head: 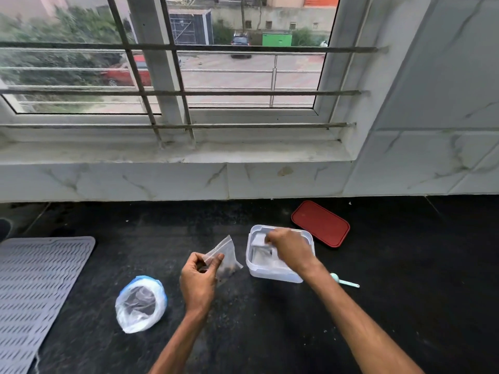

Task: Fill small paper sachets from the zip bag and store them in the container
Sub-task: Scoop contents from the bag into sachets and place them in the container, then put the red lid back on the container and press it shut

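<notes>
My left hand (pixel 199 276) pinches a small clear zip bag (pixel 225 256) with dark bits at its bottom, held just above the black counter. My right hand (pixel 290 247) reaches into the open white plastic container (pixel 275 276) and its fingertips pinch a small white paper sachet (pixel 258 241) at the container's far end. More white sachets lie inside the container, partly hidden by my hand. A larger clear bag (pixel 140 303) with a blue rim and dark contents stands open at the left front.
The container's red lid (pixel 320 223) lies flat behind it, to the right. A pale green scoop (pixel 345 281) pokes out from under my right forearm. A grey ribbed mat (pixel 35 287) covers the counter's left side. The tiled wall and window sill bound the back.
</notes>
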The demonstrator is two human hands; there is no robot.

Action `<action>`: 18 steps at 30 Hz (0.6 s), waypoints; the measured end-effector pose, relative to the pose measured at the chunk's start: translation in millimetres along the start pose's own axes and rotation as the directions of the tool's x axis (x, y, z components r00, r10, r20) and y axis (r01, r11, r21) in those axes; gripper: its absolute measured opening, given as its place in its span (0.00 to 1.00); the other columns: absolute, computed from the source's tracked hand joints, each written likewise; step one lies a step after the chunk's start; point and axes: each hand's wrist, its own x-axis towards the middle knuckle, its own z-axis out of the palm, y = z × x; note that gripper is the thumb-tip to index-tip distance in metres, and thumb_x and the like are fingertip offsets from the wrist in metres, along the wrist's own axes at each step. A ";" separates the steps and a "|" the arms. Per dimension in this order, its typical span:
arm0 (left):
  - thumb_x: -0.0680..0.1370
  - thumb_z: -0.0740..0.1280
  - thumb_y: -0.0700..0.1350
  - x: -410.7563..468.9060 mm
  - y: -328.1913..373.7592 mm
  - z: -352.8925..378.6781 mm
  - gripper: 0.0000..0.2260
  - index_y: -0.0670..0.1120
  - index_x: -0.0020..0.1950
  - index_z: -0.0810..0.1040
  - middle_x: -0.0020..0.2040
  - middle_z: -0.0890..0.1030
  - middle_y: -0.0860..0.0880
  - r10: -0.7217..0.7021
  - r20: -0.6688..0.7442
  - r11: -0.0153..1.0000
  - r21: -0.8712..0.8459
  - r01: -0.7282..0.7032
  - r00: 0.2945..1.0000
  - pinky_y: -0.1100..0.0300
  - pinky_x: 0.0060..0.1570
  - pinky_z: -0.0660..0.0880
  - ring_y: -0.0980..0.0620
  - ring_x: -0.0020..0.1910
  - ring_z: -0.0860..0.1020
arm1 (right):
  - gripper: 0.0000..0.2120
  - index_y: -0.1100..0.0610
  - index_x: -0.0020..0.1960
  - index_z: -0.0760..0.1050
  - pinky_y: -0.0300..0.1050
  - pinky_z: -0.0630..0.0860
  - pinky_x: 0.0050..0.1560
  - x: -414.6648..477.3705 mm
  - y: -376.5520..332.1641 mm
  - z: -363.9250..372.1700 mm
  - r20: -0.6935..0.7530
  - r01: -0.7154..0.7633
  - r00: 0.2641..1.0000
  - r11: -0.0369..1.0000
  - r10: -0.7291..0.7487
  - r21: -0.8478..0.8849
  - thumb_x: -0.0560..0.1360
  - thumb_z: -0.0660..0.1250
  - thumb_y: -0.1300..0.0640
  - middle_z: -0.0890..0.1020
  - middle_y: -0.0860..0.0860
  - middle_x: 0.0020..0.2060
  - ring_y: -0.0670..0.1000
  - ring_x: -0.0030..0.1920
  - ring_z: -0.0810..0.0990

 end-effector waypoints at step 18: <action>0.71 0.76 0.49 7.0 50.1 87.7 0.14 0.48 0.53 0.77 0.49 0.83 0.54 0.235 0.493 0.945 0.086 -0.316 0.837 0.60 0.43 0.81 0.58 0.48 0.82 | 0.05 0.51 0.50 0.84 0.36 0.78 0.44 -36.9 35.1 -55.2 -0.329 0.101 0.944 0.929 0.023 0.355 0.74 0.72 0.55 0.86 0.44 0.43 0.39 0.41 0.81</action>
